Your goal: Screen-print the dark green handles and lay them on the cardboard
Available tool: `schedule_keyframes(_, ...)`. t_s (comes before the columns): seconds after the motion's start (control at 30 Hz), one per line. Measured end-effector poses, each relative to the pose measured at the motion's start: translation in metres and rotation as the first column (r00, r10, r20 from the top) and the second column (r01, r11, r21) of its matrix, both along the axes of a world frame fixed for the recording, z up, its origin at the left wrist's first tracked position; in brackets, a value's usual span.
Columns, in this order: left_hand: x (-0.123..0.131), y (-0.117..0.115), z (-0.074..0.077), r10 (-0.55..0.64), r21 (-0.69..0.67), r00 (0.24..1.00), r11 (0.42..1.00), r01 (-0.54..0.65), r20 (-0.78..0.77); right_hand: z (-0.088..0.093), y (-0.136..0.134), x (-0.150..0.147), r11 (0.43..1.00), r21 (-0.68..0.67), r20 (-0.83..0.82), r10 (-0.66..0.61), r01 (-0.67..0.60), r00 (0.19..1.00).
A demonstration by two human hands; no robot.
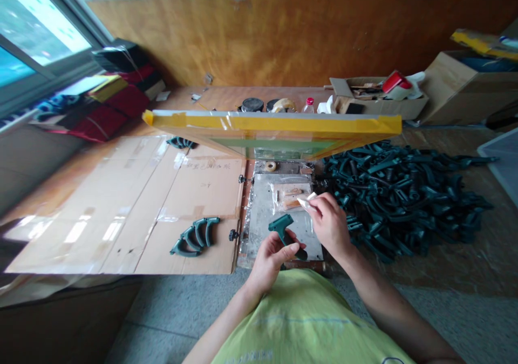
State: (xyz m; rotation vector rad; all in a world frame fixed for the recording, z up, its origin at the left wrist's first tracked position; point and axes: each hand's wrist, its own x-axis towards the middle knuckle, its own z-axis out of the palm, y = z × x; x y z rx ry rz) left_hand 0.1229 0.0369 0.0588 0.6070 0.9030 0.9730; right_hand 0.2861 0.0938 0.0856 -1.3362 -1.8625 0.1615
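Head view shows our left hand pinching one dark green piece between thumb and fingers, with its wide end poking out past them. Our right hand pinches a small white thing in its fingertips; we cannot tell if it is cloth or paper. The green piece is over the near part of a flat grey plate, and the white thing is a bit farther and to the right, apart from it.

We think the step in hand is getting this one piece ready, maybe with a wipe. A move like that would call for a firm left hold and a light right touch, with the wide end kept free of our fingers.

Just past our hands, a clear plastic packet lies on the plate. To the left, a short row of green pieces sits on flat cardboard. To the right is a big, messy pile of green parts. Farther off, a frame with yellow tape is tipped up, and past it we see an open box
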Motion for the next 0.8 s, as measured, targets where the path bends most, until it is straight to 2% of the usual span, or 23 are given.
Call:
schedule_keyframes(0.07,0.001,0.0,-0.001,0.003,-0.033,1.0,0.999,-0.003,0.005,0.008,-0.001,0.004,1.0,-0.001,-0.048,-0.012,0.012,0.999)
schedule_keyframes(0.17,0.003,0.0,-0.003,0.005,-0.03,1.0,1.0,-0.004,0.017,0.017,-0.013,-0.008,0.997,0.022,-0.064,0.072,-0.071,0.995)
schedule_keyframes(0.27,0.004,0.0,-0.002,-0.005,0.037,1.0,0.999,0.005,0.002,0.013,-0.02,-0.023,0.99,0.032,-0.001,0.14,-0.14,0.99)
schedule_keyframes(0.33,0.003,-0.001,-0.001,-0.019,0.06,1.0,0.998,0.02,-0.023,0.006,-0.016,-0.025,0.994,0.025,0.052,0.109,-0.11,0.993)
schedule_keyframes(0.4,0.002,-0.002,0.001,-0.055,0.041,0.998,0.998,0.056,-0.014,0.001,-0.007,-0.016,0.999,0.017,0.068,0.027,-0.028,0.997)
schedule_keyframes(0.53,0.001,-0.002,0.002,-0.095,-0.029,0.992,0.995,0.098,0.077,0.002,0.007,0.011,0.995,-0.02,-0.047,-0.097,0.096,0.994)
schedule_keyframes(0.63,0.003,0.0,0.003,-0.072,-0.076,0.987,0.994,0.083,0.141,0.01,0.004,0.021,0.995,-0.05,-0.139,-0.098,0.091,0.986)
schedule_keyframes(0.8,0.006,0.002,0.005,-0.076,-0.14,0.98,0.985,0.103,0.186,0.015,-0.004,0.019,0.995,-0.092,-0.209,-0.064,0.045,0.976)
